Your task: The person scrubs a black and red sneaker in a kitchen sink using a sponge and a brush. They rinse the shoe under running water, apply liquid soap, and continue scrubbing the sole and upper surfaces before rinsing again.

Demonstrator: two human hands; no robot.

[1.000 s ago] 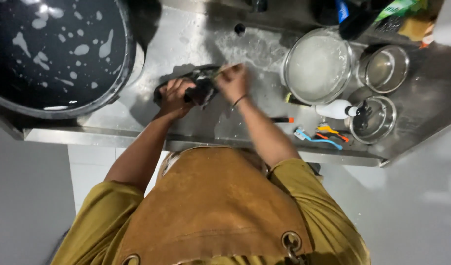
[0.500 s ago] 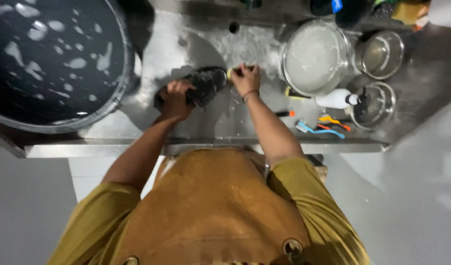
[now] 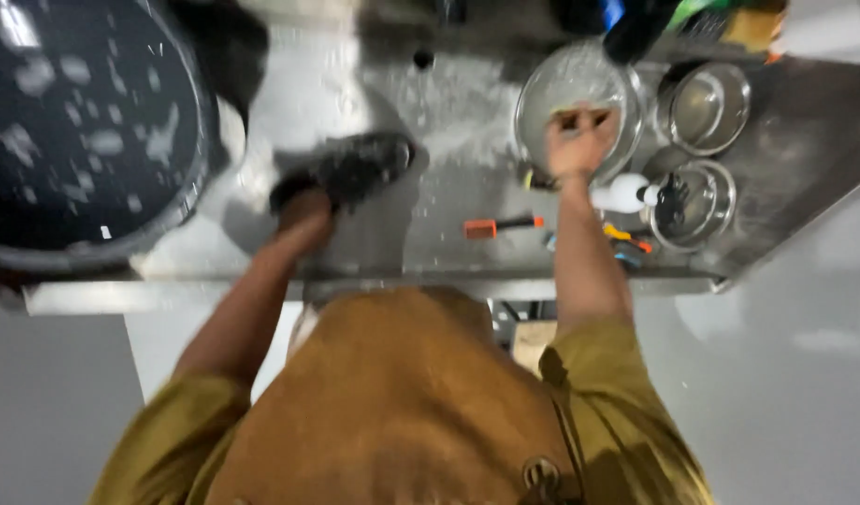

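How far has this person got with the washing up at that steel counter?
Hard to call anything finished. The big dark pan at the left is flecked with suds, so it looks soaped but unrinsed. In hand: the left hand holds a dark soapy item on the wet counter, while the right hand reaches over the sudsy bowl. Two small steel bowls at the right show no suds.

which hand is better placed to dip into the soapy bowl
Right. The right hand already hovers over the soapy bowl, fingers curled. The left hand is far off, resting on the dark item on the steel counter.
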